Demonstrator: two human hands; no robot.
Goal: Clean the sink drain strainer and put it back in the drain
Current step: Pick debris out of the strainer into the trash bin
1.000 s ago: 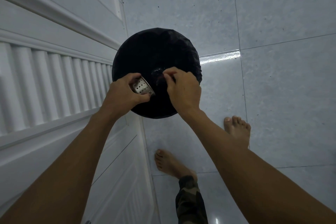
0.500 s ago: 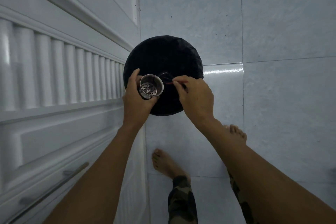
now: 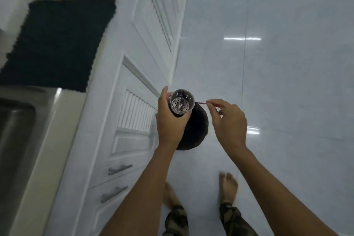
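White cabinet fronts [image 3: 134, 74], three bar handles [image 3: 120, 169]. One steel sink [image 3: 17, 140] in the worktop [image 3: 65, 105], one dark mat [image 3: 57, 42] beside it. One black bin [image 3: 197, 126] on the floor [image 3: 287, 82]. Left hand [image 3: 170, 120] curls round the one strainer [image 3: 182, 102], held above the bin. Right hand [image 3: 229, 122] pinches one thin red stick [image 3: 202, 103] beside it.

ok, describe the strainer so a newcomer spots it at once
Find the white cabinet doors; on the floor beside them sits a round black bin. Just over it the left hand holds the strainer. It is the only shiny metal cup there, its floor and wall dotted with holes.
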